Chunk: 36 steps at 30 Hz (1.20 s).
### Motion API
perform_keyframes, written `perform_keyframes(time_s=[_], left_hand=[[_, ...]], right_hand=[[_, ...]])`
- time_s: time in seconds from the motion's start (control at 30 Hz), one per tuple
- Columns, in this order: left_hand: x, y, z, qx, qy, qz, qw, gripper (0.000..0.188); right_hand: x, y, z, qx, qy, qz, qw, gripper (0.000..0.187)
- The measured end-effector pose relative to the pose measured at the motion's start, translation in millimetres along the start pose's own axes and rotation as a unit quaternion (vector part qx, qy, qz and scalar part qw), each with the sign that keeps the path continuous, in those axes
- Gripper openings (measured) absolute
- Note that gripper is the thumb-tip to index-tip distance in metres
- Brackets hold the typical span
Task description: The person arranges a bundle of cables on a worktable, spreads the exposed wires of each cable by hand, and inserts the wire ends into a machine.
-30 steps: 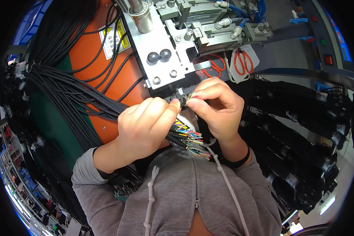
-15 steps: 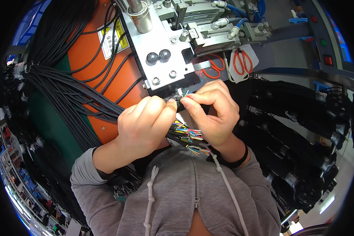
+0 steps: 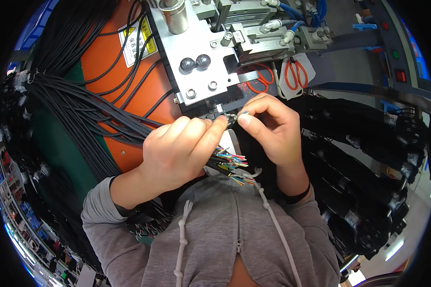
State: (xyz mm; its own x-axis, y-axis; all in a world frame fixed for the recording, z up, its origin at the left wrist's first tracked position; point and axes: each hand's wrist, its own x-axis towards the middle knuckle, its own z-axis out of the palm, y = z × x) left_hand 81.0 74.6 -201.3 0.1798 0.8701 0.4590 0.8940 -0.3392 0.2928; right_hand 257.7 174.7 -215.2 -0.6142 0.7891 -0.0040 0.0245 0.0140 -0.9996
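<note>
My left hand (image 3: 175, 148) is closed, its thumb and forefinger pinching a black cable end (image 3: 232, 119) just in front of the machine. At the tip of that end, my right hand (image 3: 277, 131) holds thumb and forefinger pressed together. What lies between the right fingertips is too small to make out. Below the left hand, several black cable ends fan out in stripped coloured wires (image 3: 235, 160), close to my grey hooded top. A small metal part (image 3: 220, 108) of the machine sits just beyond the fingertips.
Ahead stands a machine with a metal plate (image 3: 203, 81) and a pair of black ball knobs (image 3: 195, 63). Long black cables (image 3: 105, 110) cross the orange surface (image 3: 98, 64) at left. Red-handled scissors (image 3: 296, 74) lie at the far right, above hanging cable bundles (image 3: 364, 124).
My right hand has shifted slightly right and its fingers have changed position. The left forefinger has stretched further along the cable end. Coloured wires that showed between the fingertips are now hidden.
</note>
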Motion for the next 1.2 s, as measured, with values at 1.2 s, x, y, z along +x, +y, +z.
perform_keyframes(time_s=[1.2], left_hand=[[-5, 6, -5, 0.099, -0.101, -0.098, 0.985, 0.03]], right_hand=[[10, 42, 24, -0.066, 0.067, -0.005, 0.996, 0.007]])
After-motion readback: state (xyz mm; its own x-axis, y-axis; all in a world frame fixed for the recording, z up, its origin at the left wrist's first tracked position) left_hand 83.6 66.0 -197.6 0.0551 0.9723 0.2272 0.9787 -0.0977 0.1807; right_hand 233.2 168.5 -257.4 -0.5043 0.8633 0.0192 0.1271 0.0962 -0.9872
